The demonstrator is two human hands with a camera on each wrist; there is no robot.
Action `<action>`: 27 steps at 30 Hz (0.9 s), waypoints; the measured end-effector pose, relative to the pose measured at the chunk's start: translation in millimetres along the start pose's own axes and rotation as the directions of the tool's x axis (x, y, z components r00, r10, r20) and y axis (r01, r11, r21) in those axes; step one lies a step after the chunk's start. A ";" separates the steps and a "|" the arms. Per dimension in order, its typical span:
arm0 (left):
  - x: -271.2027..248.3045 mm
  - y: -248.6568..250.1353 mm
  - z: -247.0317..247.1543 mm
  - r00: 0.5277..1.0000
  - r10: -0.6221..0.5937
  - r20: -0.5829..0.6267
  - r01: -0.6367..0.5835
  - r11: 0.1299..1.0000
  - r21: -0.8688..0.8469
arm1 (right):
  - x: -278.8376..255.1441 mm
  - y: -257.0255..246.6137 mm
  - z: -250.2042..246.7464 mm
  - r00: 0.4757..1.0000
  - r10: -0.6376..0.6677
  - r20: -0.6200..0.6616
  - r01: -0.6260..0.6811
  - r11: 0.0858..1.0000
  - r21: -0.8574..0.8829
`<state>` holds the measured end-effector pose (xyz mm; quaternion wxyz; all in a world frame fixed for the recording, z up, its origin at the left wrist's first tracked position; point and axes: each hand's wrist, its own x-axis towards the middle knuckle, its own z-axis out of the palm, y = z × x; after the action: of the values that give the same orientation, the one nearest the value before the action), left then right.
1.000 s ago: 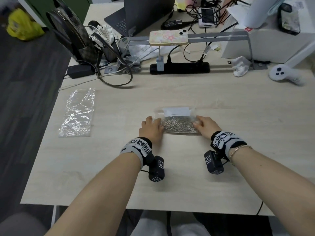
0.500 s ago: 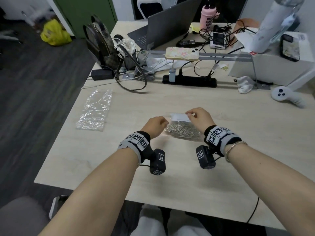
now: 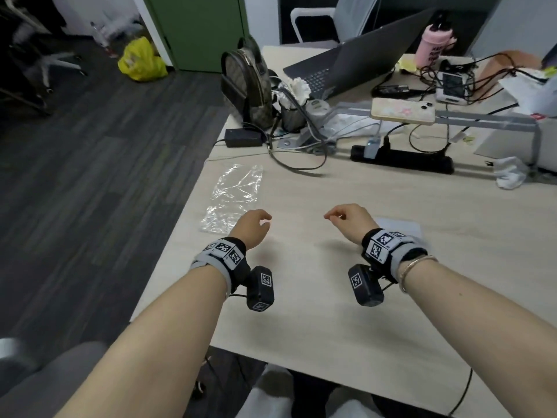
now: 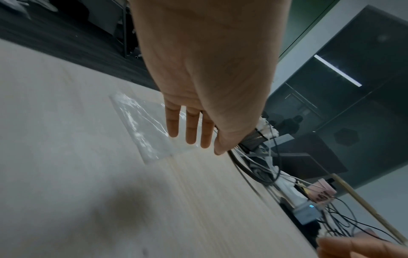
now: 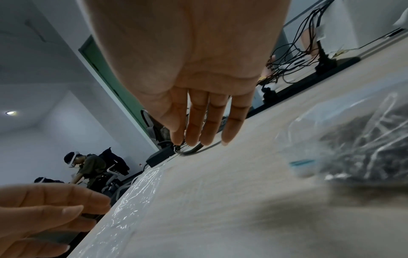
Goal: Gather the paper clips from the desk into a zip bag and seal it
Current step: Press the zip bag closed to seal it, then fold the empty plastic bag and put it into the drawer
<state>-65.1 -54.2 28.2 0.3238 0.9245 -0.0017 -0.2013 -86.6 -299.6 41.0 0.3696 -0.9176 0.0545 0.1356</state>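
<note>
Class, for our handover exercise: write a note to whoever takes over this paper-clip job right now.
Left hand: open, empty, above the pale wooden desk.
Right hand: the same.
Clear zip bag of silver paper clips lies on the desk by the right wrist; an empty clear plastic bag lies by the left hand.
Done: clips bagged, none seen loose.
Left: confirm the seal; unclear here.

Matt wood desk point(image 3: 331, 297), glossy plastic bag point(image 3: 233, 197)
</note>
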 end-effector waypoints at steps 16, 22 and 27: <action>57.4 -124.1 -37.1 0.986 -0.164 0.012 0.151 0.933 0.328 | 32.7 -30.2 83.9 0.983 0.145 0.112 -0.140 0.989 -0.045; 59.2 -114.0 -19.9 0.992 -0.089 0.092 0.045 0.915 0.402 | 39.8 -19.6 85.4 0.973 0.206 0.101 -0.201 0.978 -0.057; 45.1 -85.1 1.9 0.989 0.026 0.143 -0.080 0.917 0.391 | 45.0 -19.6 86.9 0.973 0.213 0.087 -0.210 0.977 -0.041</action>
<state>-35.2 5.9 -40.8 0.1348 0.9547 -0.0892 -0.2499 -57.8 -225.2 -19.0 0.3408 -0.9051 0.1330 0.2167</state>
